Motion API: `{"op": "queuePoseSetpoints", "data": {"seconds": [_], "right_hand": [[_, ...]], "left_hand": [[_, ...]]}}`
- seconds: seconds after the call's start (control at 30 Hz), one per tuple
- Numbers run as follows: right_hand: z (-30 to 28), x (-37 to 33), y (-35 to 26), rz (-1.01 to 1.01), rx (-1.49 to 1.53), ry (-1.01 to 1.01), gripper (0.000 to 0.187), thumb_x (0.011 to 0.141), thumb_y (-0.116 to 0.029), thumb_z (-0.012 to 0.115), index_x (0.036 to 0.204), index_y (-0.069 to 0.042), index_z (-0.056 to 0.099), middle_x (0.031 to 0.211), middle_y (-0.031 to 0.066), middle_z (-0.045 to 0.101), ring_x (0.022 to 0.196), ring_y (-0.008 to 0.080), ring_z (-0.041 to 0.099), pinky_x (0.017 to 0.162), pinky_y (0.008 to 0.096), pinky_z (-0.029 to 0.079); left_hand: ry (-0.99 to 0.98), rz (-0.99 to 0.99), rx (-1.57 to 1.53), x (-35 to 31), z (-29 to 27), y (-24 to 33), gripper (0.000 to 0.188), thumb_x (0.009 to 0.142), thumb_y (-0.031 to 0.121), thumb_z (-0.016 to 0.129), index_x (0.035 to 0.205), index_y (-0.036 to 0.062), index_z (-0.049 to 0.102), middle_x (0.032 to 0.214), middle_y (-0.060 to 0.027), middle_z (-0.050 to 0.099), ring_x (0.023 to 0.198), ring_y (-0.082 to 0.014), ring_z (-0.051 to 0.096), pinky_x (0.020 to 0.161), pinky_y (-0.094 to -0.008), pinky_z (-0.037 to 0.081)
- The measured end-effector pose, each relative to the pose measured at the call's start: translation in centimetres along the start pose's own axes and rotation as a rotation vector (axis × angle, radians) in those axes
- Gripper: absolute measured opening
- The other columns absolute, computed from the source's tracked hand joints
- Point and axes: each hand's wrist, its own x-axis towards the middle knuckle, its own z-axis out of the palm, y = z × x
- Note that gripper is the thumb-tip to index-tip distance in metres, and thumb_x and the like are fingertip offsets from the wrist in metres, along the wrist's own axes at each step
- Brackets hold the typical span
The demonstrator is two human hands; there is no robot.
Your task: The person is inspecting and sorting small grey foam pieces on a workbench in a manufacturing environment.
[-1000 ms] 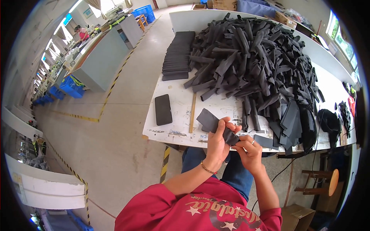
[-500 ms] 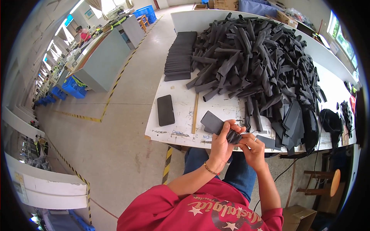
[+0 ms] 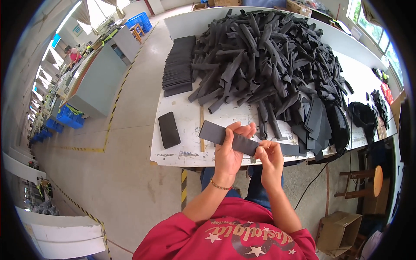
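A flat black foam strip is held out lengthways over the near edge of the white table. My left hand cups it from below near its middle. My right hand pinches its right part between thumb and fingers. Behind the hands rises a big heap of curled black foam pieces. A neat stack of flat black strips lies at the heap's left.
A black phone and a thin wooden stick lie on the table to the left of my hands. A black bag, a wooden stool and a cardboard box are at the right. Grey workbenches line the aisle at far left.
The foam piece, bunched small between my hands a second ago, is now stretched out flat as a long strip. Both hands have stayed at the table edge.
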Motion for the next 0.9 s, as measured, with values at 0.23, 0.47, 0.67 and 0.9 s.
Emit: {"op": "queuePoseSetpoints", "data": {"seconds": [0.23, 0.47, 0.67, 0.9], "right_hand": [[0.3, 1.1, -0.9, -0.711, -0.642, -0.125, 0.011, 0.079, 0.000, 0.073, 0.083, -0.002, 0.062, 0.076, 0.0056, 0.057, 0.067, 0.0173, 0.055, 0.059, 0.0282, 0.044], [-0.7, 1.3, 0.1, -0.629, -0.663, -0.182, 0.008, 0.078, 0.000, 0.072, 0.079, -0.001, 0.064, 0.071, 0.0060, 0.060, 0.063, 0.0173, 0.053, 0.057, 0.0284, 0.043], [-1.5, 3.4, 2.6, -0.005, -0.468, -0.096, 0.020, 0.090, -0.015, 0.067, 0.085, 0.004, 0.066, 0.071, -0.0043, 0.058, 0.068, 0.0030, 0.046, 0.061, 0.0200, 0.038], [-1.7, 4.7, 8.2, -0.144, -0.797, 0.008, 0.019, 0.082, -0.017, 0.074, 0.078, 0.000, 0.068, 0.064, 0.0045, 0.060, 0.062, 0.0116, 0.053, 0.056, 0.0290, 0.042]], "left_hand": [[0.174, 0.012, 0.126, 0.0, -2.0, 2.4, 0.036, 0.094, 0.029, 0.060, 0.116, 0.0005, 0.057, 0.097, -0.0159, 0.068, 0.095, -0.0314, 0.066, 0.088, -0.0450, 0.054], [0.293, 0.018, 0.138, -0.7, -3.7, 3.3, 0.016, 0.091, 0.013, 0.064, 0.097, -0.0020, 0.064, 0.087, -0.0136, 0.068, 0.086, -0.0277, 0.068, 0.082, -0.0406, 0.057], [0.422, 0.105, 0.546, 0.5, -5.1, 3.5, 0.018, 0.089, 0.013, 0.068, 0.094, -0.0036, 0.067, 0.084, -0.0069, 0.067, 0.078, -0.0148, 0.063, 0.069, -0.0256, 0.049], [0.308, 0.202, 1.252, 1.8, -9.9, 3.0, 0.026, 0.084, 0.021, 0.073, 0.094, -0.0025, 0.066, 0.092, -0.0070, 0.066, 0.085, -0.0152, 0.062, 0.079, -0.0264, 0.048]]}}
